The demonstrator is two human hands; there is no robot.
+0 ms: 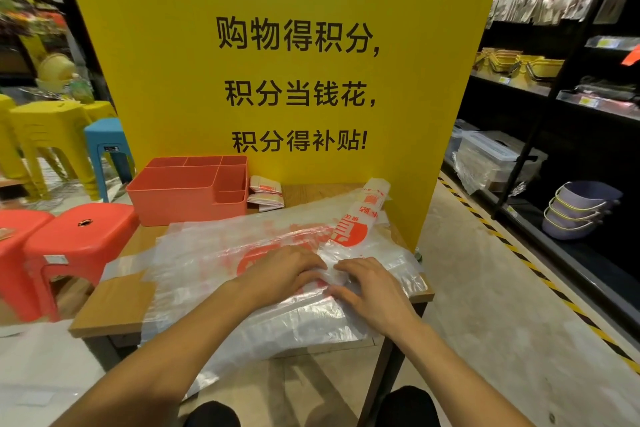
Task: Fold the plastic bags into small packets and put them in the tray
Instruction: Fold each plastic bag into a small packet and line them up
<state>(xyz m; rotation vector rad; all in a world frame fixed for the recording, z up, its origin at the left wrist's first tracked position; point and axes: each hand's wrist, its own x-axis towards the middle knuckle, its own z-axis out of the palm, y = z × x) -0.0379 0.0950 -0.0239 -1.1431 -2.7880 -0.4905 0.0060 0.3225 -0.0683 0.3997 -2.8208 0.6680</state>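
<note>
Crinkly clear plastic bags (294, 322) blanket the little wooden desk (114, 302), spilling over its near edge. Left grip (287, 270) and right grip (372, 288) press flat on them, unclenched. Coral tray (173, 199) sits back-left.

Left hand (289, 270) and right hand (372, 288) press the plastic bag (301, 317)

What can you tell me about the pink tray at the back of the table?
The tray is a coral-pink, plastic-looking box, divided into one large compartment and smaller ones along its back and right side. It stands upright on the far left corner of the table; folded packets lie beside its right wall. No packets show inside.
</note>
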